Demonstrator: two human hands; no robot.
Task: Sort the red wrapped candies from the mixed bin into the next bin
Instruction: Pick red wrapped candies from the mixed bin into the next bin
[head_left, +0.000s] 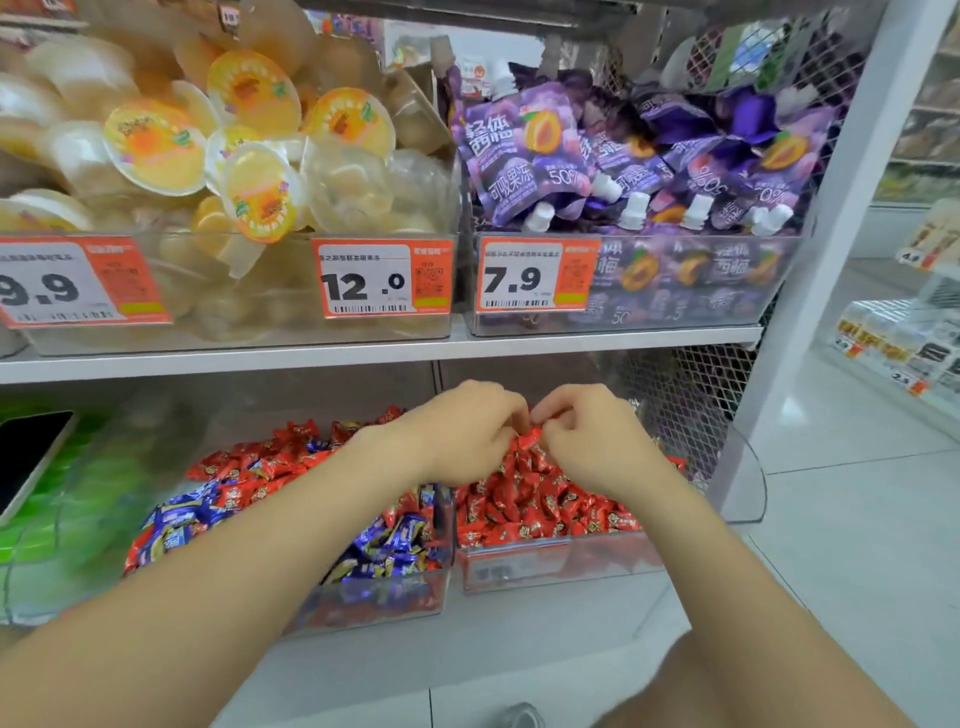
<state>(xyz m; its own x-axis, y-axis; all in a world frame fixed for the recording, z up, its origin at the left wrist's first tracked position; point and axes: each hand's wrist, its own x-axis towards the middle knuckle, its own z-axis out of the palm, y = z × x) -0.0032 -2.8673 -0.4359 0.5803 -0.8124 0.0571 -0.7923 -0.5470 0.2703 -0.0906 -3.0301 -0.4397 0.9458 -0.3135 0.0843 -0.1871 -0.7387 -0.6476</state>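
Observation:
On the lower shelf, a clear mixed bin (384, 592) holds red and blue wrapped candies. To its right stands a clear bin (561, 566) piled with red wrapped candies (524, 499). Both my hands hover over the back of the right bin, fingers curled and meeting. My left hand (467, 431) and my right hand (587, 431) pinch a red candy (529, 439) between them, just above the pile. My fingers hide most of that candy.
A shelf board (363, 358) runs right above the hands, carrying bins of jelly cups (244, 156) and purple pouches (623, 156) with price tags. A green bin (78, 519) sits left. A wire mesh wall (685, 405) and a white post (810, 260) close the right side.

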